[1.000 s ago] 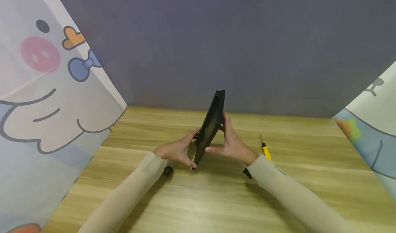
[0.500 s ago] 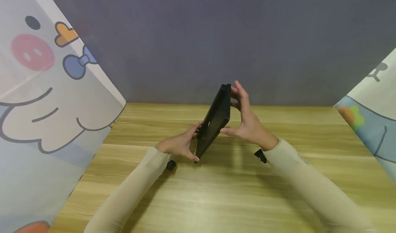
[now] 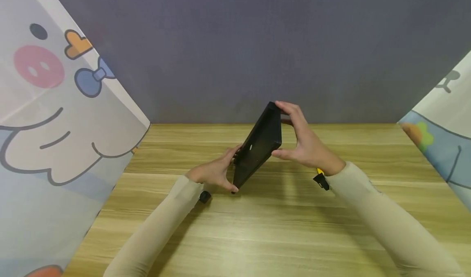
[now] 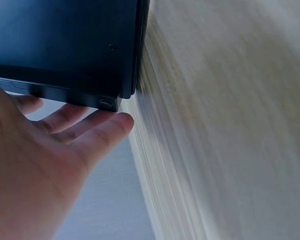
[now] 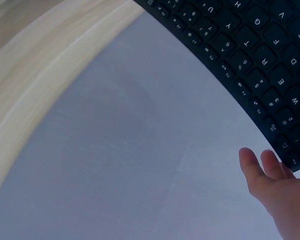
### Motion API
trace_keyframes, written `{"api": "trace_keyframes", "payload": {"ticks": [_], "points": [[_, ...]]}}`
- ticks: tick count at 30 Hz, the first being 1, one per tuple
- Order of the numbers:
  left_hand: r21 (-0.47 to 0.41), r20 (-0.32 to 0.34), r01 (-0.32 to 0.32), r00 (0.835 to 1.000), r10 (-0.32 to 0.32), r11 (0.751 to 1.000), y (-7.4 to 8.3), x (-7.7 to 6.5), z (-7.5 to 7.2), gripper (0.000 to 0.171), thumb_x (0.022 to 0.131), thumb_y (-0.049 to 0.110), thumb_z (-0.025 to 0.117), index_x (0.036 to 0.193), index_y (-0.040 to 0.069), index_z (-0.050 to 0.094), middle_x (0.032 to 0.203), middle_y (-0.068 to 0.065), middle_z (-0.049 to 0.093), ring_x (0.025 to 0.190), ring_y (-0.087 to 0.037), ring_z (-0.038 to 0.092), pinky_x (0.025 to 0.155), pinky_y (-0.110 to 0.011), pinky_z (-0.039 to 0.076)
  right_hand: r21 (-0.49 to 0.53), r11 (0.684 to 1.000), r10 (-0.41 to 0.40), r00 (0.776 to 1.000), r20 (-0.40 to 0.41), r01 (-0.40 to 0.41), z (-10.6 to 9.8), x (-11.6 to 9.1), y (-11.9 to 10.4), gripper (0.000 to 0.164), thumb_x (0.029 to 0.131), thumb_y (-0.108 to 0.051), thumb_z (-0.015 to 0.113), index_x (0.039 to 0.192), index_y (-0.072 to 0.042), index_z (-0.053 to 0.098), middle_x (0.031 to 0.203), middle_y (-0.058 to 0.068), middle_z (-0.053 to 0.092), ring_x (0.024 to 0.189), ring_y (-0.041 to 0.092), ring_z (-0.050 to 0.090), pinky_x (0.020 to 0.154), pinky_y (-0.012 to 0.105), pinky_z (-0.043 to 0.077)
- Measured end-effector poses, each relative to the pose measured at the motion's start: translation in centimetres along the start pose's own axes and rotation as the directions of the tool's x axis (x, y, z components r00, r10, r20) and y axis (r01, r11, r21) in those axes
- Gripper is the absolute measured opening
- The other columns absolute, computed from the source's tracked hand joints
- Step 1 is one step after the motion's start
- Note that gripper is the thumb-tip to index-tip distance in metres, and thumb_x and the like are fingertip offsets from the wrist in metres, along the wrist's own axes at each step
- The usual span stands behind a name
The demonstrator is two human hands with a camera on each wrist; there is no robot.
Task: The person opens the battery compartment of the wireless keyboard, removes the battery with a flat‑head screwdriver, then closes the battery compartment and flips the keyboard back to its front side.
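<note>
Black, plastic-looking finish on this keyboard (image 3: 257, 150): smooth underside (image 4: 60, 35) with a faint sheen, keys (image 5: 264, 55) matt! Under it, the bench (image 3: 235, 236) runs wood-grained, smooth, softly glossy. Behind the keyboard, a grey wall (image 3: 235, 52), dull matt. Well left, a creased printed sheet (image 3: 79, 121), paper or cloth unclear. Matt cloth sleeves (image 3: 154, 232) flank the keyboard!

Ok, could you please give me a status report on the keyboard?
Left hand and right hand gripping keyboard at opposite ends. Keyboard tilted; table contact unclear. Yellow item, mostly hidden, near right hand; nothing visibly blocking.
</note>
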State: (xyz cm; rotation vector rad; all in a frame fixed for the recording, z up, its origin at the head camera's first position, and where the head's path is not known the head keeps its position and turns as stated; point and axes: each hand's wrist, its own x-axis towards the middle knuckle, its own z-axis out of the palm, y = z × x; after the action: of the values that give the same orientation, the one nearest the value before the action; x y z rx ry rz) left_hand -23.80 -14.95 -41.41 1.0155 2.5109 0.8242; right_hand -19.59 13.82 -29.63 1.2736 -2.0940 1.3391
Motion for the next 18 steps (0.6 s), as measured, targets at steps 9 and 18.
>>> {"api": "trace_keyframes", "payload": {"ticks": [9, 18], "points": [[0.041, -0.001, 0.031, 1.000, -0.031, 0.999, -0.1, -0.6, -0.3, 0.134, 0.062, 0.038, 0.089, 0.150, 0.030, -0.011, 0.147, -0.008, 0.014, 0.131, -0.028, 0.030, 0.095, -0.041, 0.040, -0.064, 0.997, 0.050, 0.996, 0.071, -0.045, -1.3, -1.3, 0.4, 0.095, 0.079, -0.034, 0.079, 0.143, 0.008, 0.024, 0.142, 0.025, 0.024, 0.128, 0.033, 0.029, 0.101, 0.045, 0.032], [0.083, -0.003, 0.037, 0.999, -0.037, 0.996, -0.1, -0.9, -0.7, 0.132, 0.060, 0.037, 0.090, 0.152, 0.029, -0.004, 0.138, -0.004, 0.024, 0.127, -0.022, 0.031, 0.096, -0.040, 0.038, -0.174, 0.980, 0.117, 0.985, 0.125, -0.094, -2.3, -2.9, 0.0, 0.099, 0.062, 0.006, 0.084, 0.141, 0.010, 0.025, 0.146, 0.023, 0.022, 0.127, 0.035, 0.031, 0.097, 0.032, 0.036]]}}
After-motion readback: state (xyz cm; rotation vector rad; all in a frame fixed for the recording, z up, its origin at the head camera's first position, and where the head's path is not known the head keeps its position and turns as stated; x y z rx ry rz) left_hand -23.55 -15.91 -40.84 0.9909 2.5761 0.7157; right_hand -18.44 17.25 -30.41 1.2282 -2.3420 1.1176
